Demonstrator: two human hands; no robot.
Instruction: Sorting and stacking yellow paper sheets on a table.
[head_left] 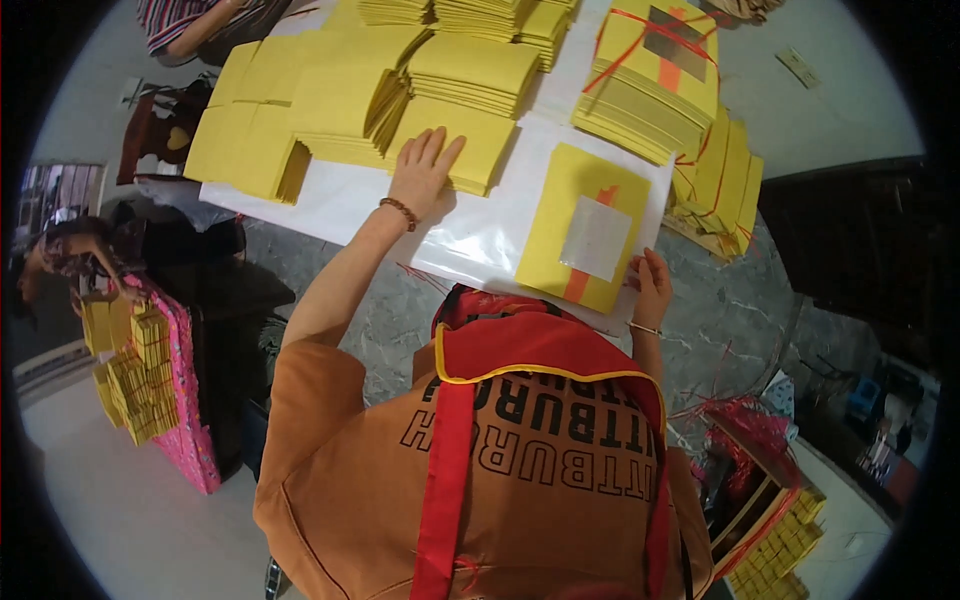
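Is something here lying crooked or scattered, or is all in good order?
Mostly orderly. The yellow sheet with a silver square near the right hand lies tilted. Loose red strings are scattered on the grey surface. The left hand rests on a yellow paper stack.

We see a grey marbled bench (400, 310) under a white plastic sheet (480, 240). On the sheet lie fanned stacks of yellow paper (370, 95), a tied bundle (650, 80) bound with red string, and one small stack (590, 228) topped by a silver square. Loose red strings (715, 365) lie on the bare stone.
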